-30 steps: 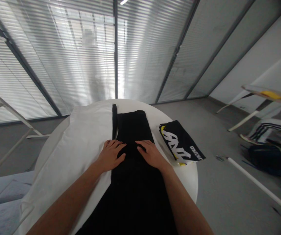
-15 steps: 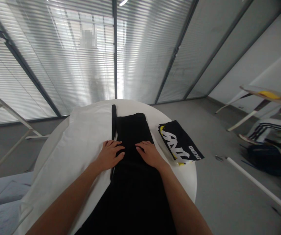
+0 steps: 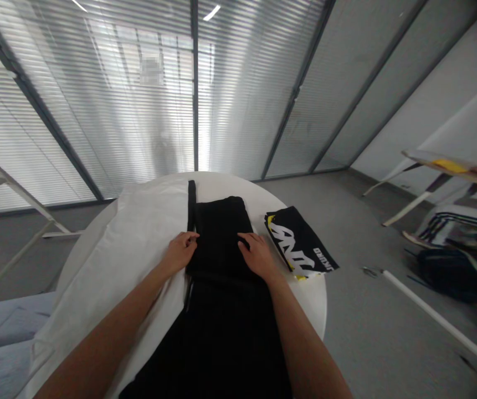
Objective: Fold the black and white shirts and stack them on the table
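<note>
Two hands down on this one: left hand [image 3: 179, 252] and right hand [image 3: 258, 256] resting on the black garment [image 3: 220, 238] at 12 o'clock, fingers loosely together, not clamped. Black packet [image 3: 298, 241] at 2 o'clock, white lettering, can't really read it.

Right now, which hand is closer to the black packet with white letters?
Right. The right hand rests on the black cloth, just beside the black packet. The left hand is farther away, at the cloth's other edge.
</note>
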`<act>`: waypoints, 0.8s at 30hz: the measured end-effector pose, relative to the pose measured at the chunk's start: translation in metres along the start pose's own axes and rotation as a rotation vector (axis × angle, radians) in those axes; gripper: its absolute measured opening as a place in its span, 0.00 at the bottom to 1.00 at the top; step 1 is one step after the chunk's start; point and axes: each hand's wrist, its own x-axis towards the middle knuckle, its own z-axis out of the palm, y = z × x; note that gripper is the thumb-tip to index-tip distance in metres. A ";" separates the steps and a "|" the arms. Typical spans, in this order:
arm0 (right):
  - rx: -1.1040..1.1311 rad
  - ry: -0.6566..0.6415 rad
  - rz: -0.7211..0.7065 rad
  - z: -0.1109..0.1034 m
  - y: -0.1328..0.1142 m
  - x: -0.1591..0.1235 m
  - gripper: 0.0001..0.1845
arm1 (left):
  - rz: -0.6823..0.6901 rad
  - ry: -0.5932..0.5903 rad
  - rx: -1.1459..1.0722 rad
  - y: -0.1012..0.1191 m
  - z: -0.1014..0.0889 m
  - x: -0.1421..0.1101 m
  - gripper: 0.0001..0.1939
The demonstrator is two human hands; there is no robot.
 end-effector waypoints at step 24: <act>-0.018 0.034 0.027 0.021 0.005 0.012 0.16 | -0.287 -0.090 -0.332 0.012 -0.004 0.089 0.11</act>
